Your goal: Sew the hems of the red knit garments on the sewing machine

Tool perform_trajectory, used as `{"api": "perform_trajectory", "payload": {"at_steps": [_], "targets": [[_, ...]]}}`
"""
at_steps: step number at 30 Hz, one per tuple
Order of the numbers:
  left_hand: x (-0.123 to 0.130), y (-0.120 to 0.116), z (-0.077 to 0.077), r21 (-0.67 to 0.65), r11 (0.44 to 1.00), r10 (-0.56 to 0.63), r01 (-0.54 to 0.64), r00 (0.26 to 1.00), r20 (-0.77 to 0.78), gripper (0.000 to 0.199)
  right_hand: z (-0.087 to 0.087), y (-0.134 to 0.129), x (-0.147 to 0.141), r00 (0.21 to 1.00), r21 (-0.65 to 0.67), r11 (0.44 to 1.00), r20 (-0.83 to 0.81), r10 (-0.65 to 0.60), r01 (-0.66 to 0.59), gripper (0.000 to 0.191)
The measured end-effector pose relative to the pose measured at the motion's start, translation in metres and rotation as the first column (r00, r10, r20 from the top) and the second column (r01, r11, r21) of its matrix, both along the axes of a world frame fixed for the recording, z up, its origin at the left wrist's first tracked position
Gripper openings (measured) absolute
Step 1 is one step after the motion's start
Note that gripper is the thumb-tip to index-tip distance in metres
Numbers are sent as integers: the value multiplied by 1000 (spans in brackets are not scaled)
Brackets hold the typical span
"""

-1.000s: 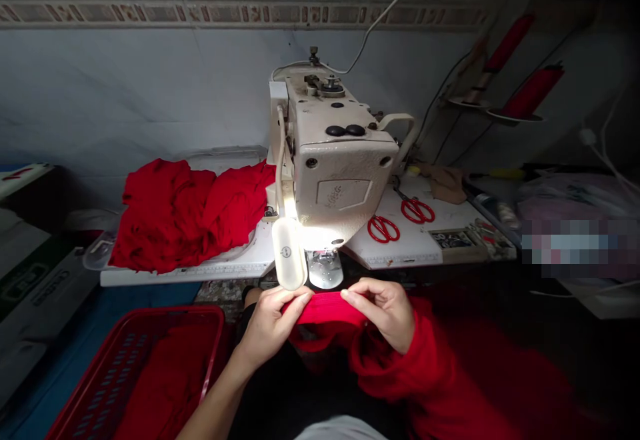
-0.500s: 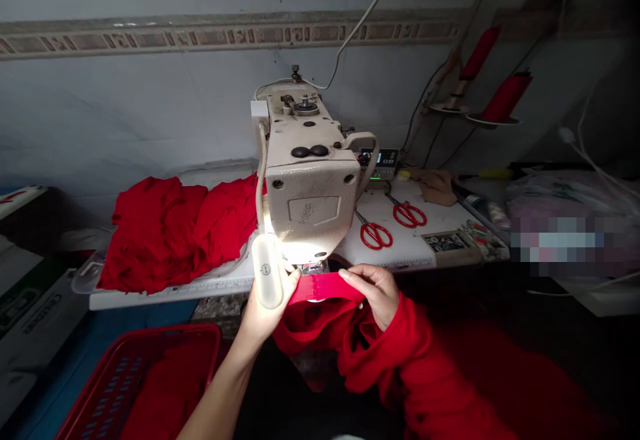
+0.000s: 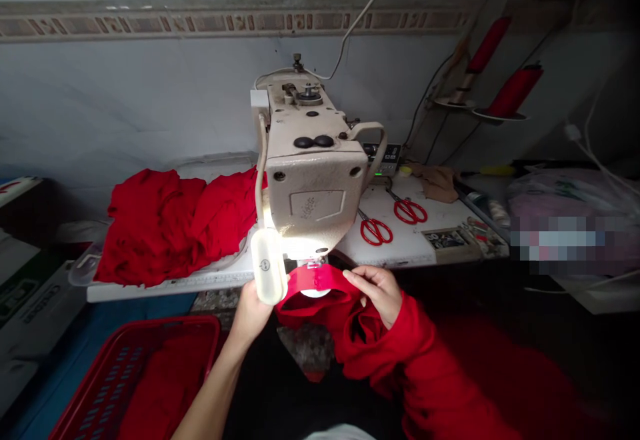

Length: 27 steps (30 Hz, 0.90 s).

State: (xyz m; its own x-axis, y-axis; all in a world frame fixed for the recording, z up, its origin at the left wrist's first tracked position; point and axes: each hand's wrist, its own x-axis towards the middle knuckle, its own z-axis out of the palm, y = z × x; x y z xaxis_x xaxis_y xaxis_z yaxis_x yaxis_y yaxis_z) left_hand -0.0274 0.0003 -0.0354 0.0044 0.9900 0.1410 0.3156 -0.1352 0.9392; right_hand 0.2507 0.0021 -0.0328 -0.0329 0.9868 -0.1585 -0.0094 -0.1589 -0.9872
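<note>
The right hand (image 3: 377, 293) pinches a red knit band (image 3: 315, 280) just in front of the sewing machine (image 3: 315, 180); the left hand (image 3: 253, 317) sits behind the machine's lamp (image 3: 267, 267), its grip hidden. Left of the machine, red cloth (image 3: 175, 227) heaps on the white table (image 3: 400, 247); right of it lie red-handled scissors (image 3: 375, 231). A grey wall (image 3: 125, 93) rises behind it.

From here I see two red scissors (image 3: 375, 231) ahead of my right hand (image 3: 379, 293), red thread cones (image 3: 515, 91) farther up and right, and a red basket (image 3: 150, 324) down-left of my left hand (image 3: 249, 319).
</note>
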Motion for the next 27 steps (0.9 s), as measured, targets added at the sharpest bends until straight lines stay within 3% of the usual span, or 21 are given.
{"api": "perform_trajectory", "payload": {"at_steps": [4, 7, 10, 14, 18, 21, 24, 27], "targets": [[-30, -34, -32, -36, 997, -73, 67, 978, -197, 38, -1, -22, 8, 994, 60, 997, 97, 50, -56, 31], [-31, -65, -57, -101, 974, -224, 201, 914, -339, 44, 9, -44, -5, 962, 34, 969, 137, 237, -244, 21], [-15, -92, -75, -142, 921, -390, 364, 832, -395, 40, 16, -62, -35, 881, 140, 874, 169, 442, -465, 17], [5, -111, -82, -146, 842, -538, 519, 790, -293, 27, 8, -69, -72, 820, 293, 766, 229, 525, -572, 17], [-2, -107, -73, -94, 898, -438, 430, 851, -288, 30, -10, -63, -77, 728, 246, 746, 537, 426, -619, 29], [-19, -95, -67, -82, 910, -389, 405, 770, -506, 30, -19, -65, -72, 594, 103, 784, 714, 370, -612, 14], [-30, -83, -68, -50, 909, -317, 413, 611, -725, 34, -18, -73, -71, 650, 90, 826, 666, 366, -556, 10], [-34, -73, -71, 40, 929, -191, 367, 571, -798, 57, -2, -74, -68, 742, 150, 835, 558, 371, -530, 14]]}}
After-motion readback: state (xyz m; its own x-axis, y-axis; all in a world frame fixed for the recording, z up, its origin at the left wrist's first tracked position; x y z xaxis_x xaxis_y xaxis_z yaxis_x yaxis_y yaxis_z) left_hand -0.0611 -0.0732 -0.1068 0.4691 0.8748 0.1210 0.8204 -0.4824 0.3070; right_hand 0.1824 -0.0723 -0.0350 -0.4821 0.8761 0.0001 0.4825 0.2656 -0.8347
